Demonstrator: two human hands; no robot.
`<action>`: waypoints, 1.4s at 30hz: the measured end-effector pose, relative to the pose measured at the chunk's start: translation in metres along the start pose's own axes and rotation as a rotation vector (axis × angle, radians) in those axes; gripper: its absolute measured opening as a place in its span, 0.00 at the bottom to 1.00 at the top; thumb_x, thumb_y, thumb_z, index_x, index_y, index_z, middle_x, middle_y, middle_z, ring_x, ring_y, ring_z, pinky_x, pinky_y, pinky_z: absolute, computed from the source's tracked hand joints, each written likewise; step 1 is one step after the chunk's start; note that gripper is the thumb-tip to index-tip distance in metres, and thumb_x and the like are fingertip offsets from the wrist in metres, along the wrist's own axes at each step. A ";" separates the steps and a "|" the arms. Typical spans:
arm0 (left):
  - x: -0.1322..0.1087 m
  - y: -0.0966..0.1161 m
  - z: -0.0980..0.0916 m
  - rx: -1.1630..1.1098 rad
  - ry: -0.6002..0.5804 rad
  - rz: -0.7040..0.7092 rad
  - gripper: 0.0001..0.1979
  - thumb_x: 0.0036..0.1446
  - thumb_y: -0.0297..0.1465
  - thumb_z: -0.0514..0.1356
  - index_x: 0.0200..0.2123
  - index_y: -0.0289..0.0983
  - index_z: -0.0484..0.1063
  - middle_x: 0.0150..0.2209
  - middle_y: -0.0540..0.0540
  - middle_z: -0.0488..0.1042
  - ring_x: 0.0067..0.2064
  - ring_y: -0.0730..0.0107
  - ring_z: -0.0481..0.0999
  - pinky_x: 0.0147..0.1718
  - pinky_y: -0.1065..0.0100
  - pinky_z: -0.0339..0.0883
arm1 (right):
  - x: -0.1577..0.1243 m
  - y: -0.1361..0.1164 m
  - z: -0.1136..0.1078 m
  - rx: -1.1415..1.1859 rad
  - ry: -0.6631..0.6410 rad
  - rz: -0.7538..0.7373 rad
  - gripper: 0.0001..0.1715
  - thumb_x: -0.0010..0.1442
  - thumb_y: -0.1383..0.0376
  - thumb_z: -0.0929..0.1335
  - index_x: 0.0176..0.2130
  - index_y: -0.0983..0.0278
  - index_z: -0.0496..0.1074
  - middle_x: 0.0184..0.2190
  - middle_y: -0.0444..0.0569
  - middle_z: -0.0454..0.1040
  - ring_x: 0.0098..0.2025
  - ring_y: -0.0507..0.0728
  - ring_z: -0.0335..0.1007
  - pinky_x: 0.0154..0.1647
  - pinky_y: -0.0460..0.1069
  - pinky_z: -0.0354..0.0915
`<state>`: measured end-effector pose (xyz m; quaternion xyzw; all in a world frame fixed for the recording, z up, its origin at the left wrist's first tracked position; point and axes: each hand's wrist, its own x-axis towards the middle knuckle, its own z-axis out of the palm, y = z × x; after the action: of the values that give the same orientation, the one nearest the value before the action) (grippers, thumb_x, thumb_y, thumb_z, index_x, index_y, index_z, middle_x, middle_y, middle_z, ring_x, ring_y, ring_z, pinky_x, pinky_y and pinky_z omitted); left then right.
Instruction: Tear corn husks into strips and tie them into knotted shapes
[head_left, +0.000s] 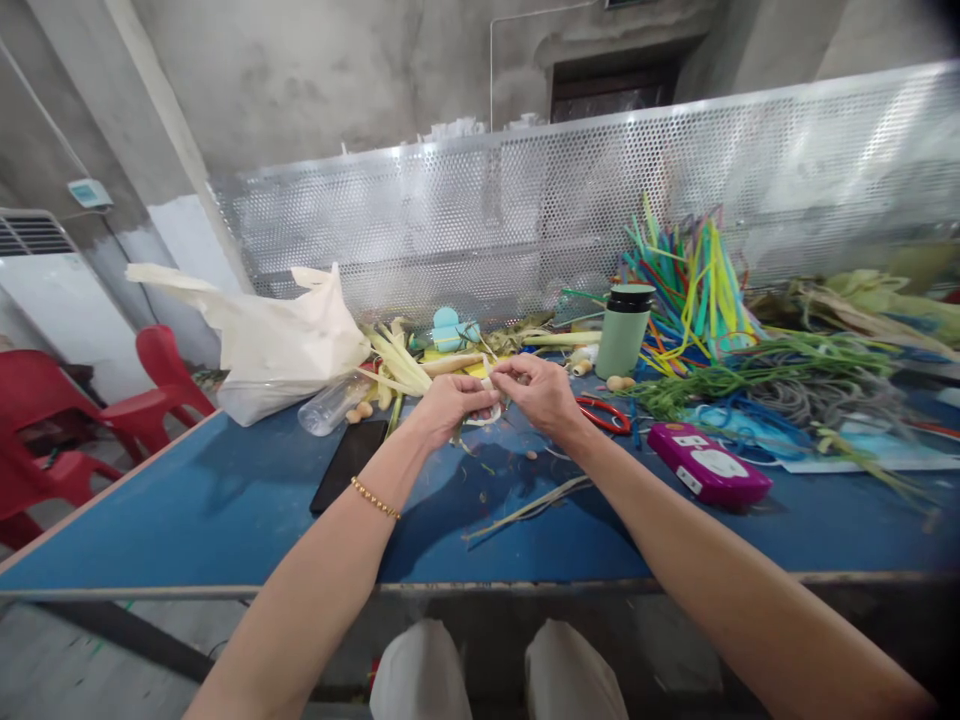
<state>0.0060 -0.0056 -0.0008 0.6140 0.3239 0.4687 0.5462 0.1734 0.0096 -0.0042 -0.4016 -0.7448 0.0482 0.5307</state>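
Over the blue table, my left hand and my right hand meet with fingers pinched. Between their fingertips is a small pale strip, like a piece of corn husk; its full shape is partly hidden by the fingers. Just behind the left hand lie pale green husks. Red-handled scissors rest close to my right wrist. Thin dry stalks lie on the tabletop nearer to me. A black phone is left of my left wrist.
On the left stand a white plastic bag and a clear plastic bottle. A green tumbler, a purple pack, green stems and colourful strips occupy the right. A perforated metal panel runs along the back.
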 end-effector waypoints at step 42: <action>0.006 -0.001 -0.003 -0.059 0.227 -0.039 0.04 0.38 0.24 0.68 0.21 0.32 0.76 0.19 0.49 0.72 0.21 0.79 0.64 0.21 0.72 0.54 | 0.003 -0.002 -0.003 -0.003 -0.050 0.115 0.22 0.58 0.52 0.70 0.21 0.64 0.75 0.20 0.46 0.69 0.28 0.54 0.65 0.31 0.49 0.60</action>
<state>0.0051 0.0015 -0.0009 0.5342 0.3815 0.5340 0.5329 0.1749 0.0089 -0.0001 -0.4433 -0.7337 0.0874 0.5075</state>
